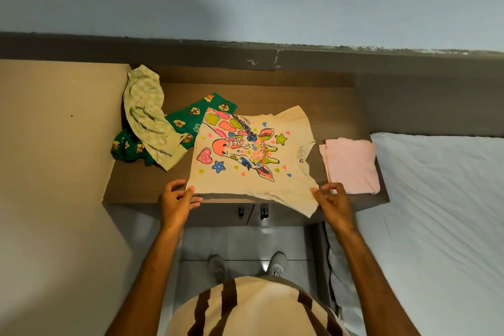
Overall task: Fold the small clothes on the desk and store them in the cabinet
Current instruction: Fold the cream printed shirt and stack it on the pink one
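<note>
A cream T-shirt (251, 155) with a bright giraffe print lies spread on the brown desk (338, 106), collar to the right. My left hand (178, 200) pinches its near left corner at the desk's front edge. My right hand (331, 200) pinches the near right corner, by a sleeve hanging over the edge. A folded pink garment (351, 165) lies at the right end of the desk. At the left, a crumpled pale green checked garment (148, 117) lies over green cartoon-print trousers (188, 117).
Two dark cabinet handles (252, 211) show below the desk's front edge. A beige cabinet side (54, 144) rises on the left. A bed with a white sheet (441, 213) adjoins the desk on the right. A grey wall stands behind.
</note>
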